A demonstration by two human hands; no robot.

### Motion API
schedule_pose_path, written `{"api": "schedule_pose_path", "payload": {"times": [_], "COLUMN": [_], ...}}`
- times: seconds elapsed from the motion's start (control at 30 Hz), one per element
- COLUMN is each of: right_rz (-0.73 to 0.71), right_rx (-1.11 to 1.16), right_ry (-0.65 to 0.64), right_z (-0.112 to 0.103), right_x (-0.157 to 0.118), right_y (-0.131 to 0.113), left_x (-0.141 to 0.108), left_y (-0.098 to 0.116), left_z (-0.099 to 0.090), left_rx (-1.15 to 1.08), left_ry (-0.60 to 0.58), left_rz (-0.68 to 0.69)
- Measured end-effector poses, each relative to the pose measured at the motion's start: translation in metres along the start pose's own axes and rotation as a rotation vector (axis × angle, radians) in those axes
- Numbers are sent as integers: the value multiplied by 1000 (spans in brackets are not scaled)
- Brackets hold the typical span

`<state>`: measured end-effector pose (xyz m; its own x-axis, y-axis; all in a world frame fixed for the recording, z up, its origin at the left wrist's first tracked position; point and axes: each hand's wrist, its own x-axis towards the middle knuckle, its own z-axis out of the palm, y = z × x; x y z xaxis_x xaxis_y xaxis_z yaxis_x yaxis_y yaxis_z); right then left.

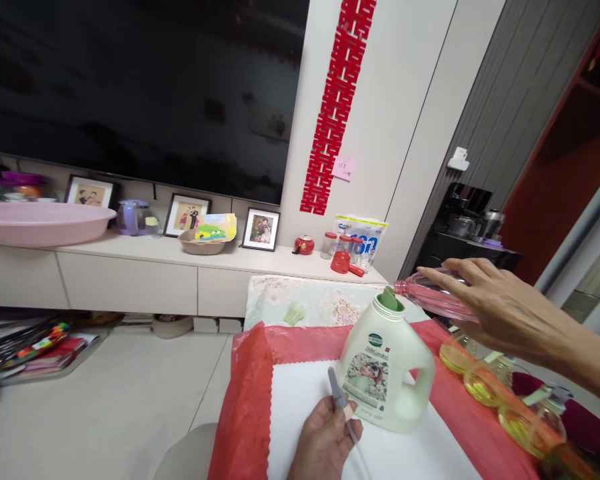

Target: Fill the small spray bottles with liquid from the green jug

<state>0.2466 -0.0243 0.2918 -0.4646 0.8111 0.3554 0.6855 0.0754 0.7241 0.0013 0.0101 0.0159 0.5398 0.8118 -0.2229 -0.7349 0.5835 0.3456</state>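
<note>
My right hand [500,310] is wrapped around a clear pink-tinted plastic bottle [425,293], which it holds tipped almost level. The bottle's neck is at the green spout [389,299] of a pale green detergent jug [375,360]; whether they touch, I cannot tell. The jug stands upright on a white sheet [300,393], its handle toward the right. Low in front of the jug, my left hand [325,433] pinches a grey pump head [337,390] with its thin dip tube hanging down. A light green cap [294,313] lies on the floral cloth behind.
Several bottles of yellow liquid [485,387], some with pump tops, line the table's right side on red cloth [250,373]. Behind stands a low cabinet [220,273] with a pink basin [45,223], framed photos, red-lidded jars [329,245] and a white bag [367,237].
</note>
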Motion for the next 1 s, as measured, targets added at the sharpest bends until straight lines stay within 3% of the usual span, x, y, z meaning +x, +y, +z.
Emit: {"api": "schedule_pose_path", "payload": {"times": [0.33, 0.6, 1.0], "right_rz": [1, -43, -87], "right_rx": [-23, -123, -156], "right_ry": [-20, 65, 65], "right_z": [-2, -2, -7], "right_x": [2, 6, 18], "right_y": [-3, -4, -2], "left_x": [-1, -1, -3], "left_y": [0, 0, 1], "left_z": [0, 0, 2], "left_rx": [-4, 7, 13], "left_ry": [-3, -2, -20], "left_rz": [-1, 2, 1]}}
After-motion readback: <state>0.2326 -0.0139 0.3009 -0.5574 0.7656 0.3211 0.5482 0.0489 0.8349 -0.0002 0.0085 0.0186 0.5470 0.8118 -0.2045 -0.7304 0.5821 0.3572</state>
